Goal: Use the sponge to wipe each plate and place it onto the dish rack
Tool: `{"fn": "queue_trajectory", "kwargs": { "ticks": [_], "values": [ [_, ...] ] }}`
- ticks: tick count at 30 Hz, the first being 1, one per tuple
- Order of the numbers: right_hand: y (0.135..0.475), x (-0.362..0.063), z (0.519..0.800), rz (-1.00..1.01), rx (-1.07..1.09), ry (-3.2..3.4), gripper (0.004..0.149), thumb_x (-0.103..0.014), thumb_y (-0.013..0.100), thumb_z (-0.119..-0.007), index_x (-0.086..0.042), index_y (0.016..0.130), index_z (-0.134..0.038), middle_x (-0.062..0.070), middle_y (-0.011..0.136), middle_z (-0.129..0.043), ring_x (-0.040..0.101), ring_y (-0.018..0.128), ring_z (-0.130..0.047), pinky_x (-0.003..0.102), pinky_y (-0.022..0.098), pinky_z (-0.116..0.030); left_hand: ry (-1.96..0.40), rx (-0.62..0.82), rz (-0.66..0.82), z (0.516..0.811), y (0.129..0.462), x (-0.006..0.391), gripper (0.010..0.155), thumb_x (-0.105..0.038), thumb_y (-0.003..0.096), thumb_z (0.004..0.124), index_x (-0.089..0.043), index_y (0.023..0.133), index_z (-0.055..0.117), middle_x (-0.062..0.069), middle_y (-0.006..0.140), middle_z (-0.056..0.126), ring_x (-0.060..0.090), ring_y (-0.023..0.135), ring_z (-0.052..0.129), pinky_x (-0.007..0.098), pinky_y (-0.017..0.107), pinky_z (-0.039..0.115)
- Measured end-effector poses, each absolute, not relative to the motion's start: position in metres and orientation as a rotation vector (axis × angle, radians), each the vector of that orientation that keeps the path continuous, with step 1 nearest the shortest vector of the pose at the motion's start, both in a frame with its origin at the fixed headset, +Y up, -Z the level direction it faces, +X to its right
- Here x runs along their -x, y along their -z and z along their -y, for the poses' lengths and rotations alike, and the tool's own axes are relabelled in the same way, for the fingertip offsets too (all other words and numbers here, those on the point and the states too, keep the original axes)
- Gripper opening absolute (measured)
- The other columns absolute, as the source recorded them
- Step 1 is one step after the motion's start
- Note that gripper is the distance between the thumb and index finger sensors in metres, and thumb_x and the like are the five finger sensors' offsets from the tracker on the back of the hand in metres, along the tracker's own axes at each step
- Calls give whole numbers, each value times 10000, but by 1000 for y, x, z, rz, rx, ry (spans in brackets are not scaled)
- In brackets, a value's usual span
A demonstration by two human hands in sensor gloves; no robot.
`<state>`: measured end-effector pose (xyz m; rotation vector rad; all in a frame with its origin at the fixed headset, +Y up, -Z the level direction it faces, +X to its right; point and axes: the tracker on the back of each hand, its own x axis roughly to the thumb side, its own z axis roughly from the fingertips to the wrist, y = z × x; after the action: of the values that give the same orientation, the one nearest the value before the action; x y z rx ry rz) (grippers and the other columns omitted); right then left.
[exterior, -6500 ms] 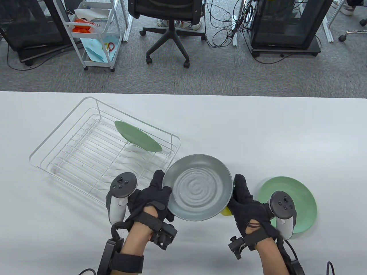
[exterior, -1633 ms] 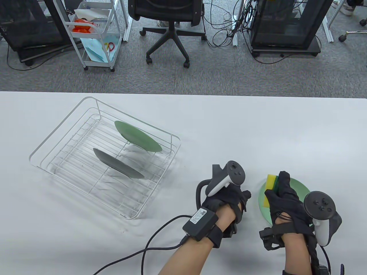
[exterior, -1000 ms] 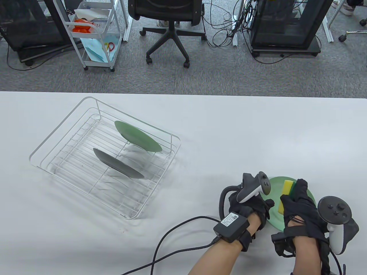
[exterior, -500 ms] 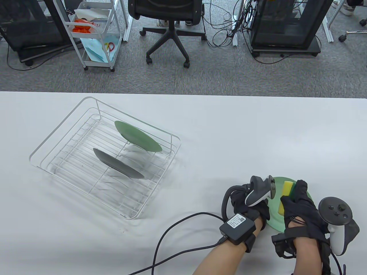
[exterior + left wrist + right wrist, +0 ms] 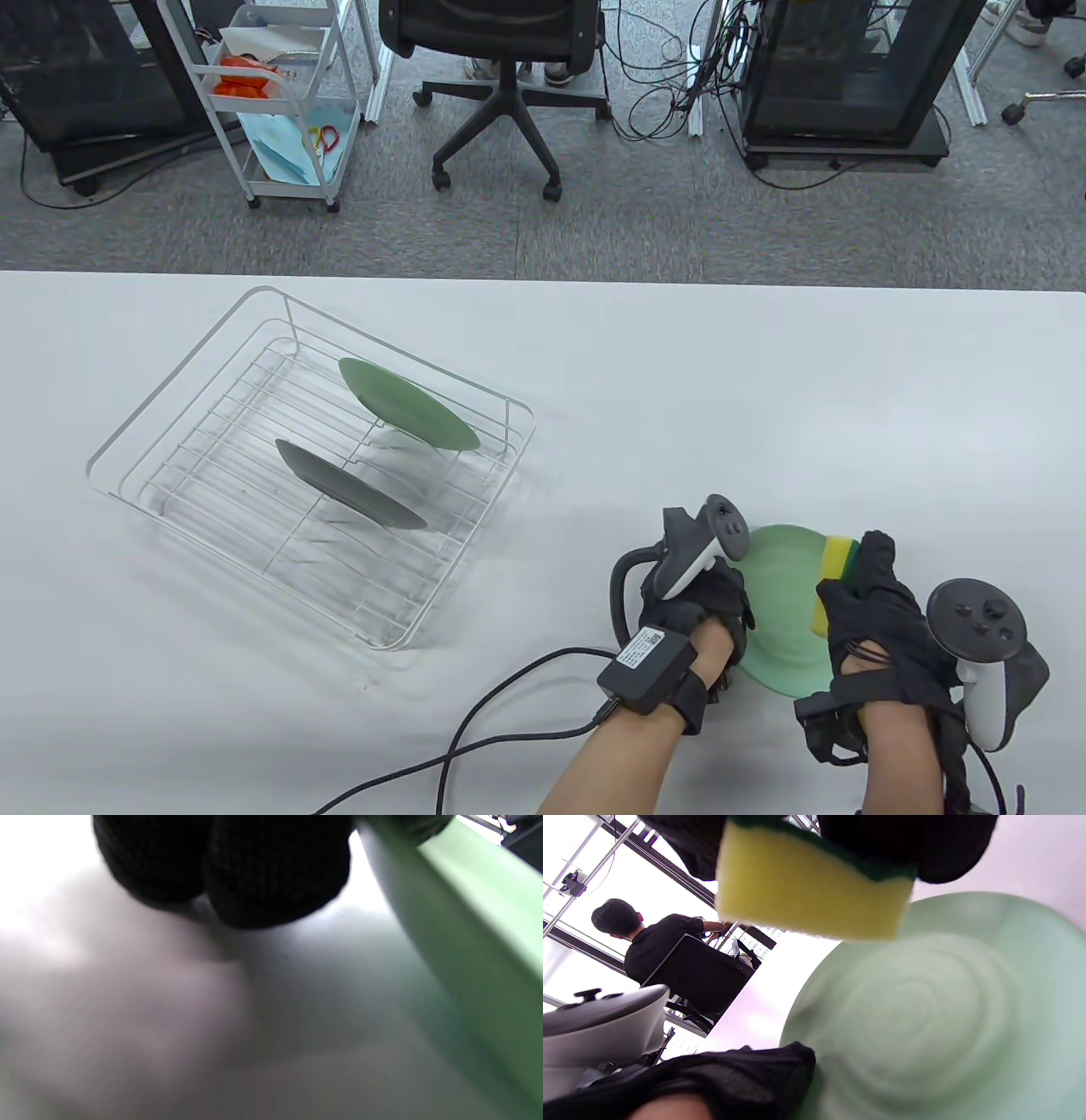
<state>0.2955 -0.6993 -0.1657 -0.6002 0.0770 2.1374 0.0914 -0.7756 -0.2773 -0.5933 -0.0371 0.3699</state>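
A pale green plate [image 5: 785, 611] is near the table's front right, tilted, its left rim raised off the table [image 5: 764, 382]. My left hand [image 5: 725, 598] grips that left rim; the left wrist view shows the plate's underside [image 5: 479, 942] beside my curled fingers [image 5: 220, 870]. My right hand [image 5: 865, 594] holds a yellow and green sponge [image 5: 836, 577] over the plate's right part. In the right wrist view the sponge [image 5: 810, 887] hangs just above the plate's ringed face [image 5: 946, 1018]. A white wire dish rack [image 5: 246, 543] at the left holds a green plate [image 5: 407, 403] and a grey plate [image 5: 348, 484], both on edge.
A black cable [image 5: 475, 722] runs from my left wrist across the table's front. Beyond the table's far edge stand an office chair [image 5: 501, 51] and a small cart [image 5: 271, 93]. A person sits at a desk in the right wrist view [image 5: 657, 942].
The grey plate went from both hands into the rack. Since then my left hand took the green plate's left rim and tipped it up; plate and both hands shifted slightly left.
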Motion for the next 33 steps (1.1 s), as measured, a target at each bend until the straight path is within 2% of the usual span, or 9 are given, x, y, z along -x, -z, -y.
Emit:
{"fn": "queue_trajectory", "kwargs": {
  "ticks": [4, 13, 19, 24, 33],
  "values": [
    [167, -291, 698, -79, 582, -2155, 706, -443, 415, -782, -335, 989, -386, 195, 954, -598, 355, 734, -870, 495, 536, -743, -530, 656, 21, 774, 276, -69, 405, -444, 401, 689, -246, 742, 596, 127, 790, 717, 27, 163, 1055, 387, 416, 920],
    [175, -261, 697, -99, 443, -2259, 702, -442, 412, -782, -317, 988, -401, 198, 948, -610, 358, 726, -877, 496, 530, -748, -667, 625, 62, 747, 266, -26, 508, -345, 404, 652, -154, 853, 509, 121, 778, 812, 61, 60, 1047, 389, 382, 945],
    [178, -239, 696, -110, 341, -2347, 711, -443, 410, -783, -307, 987, -391, 200, 944, -615, 356, 725, -879, 496, 530, -750, -825, 586, 86, 728, 253, 8, 553, -322, 406, 642, -137, 897, 464, 112, 791, 818, 78, 61, 1044, 407, 385, 933],
    [179, -214, 695, -107, 241, -2454, 715, -444, 406, -786, -307, 986, -392, 196, 946, -615, 355, 726, -880, 496, 531, -749, -835, 531, 96, 715, 244, 33, 590, -314, 407, 628, -131, 923, 409, 149, 812, 771, 103, 78, 1024, 434, 399, 906],
    [183, -196, 697, -46, 203, -2635, 737, -437, 401, -794, -263, 988, -383, 193, 945, -616, 360, 731, -873, 502, 537, -739, -885, 485, 67, 718, 229, 71, 625, -330, 407, 617, -130, 946, 371, 196, 834, 716, 133, 113, 1011, 466, 428, 872]
  ]
}}
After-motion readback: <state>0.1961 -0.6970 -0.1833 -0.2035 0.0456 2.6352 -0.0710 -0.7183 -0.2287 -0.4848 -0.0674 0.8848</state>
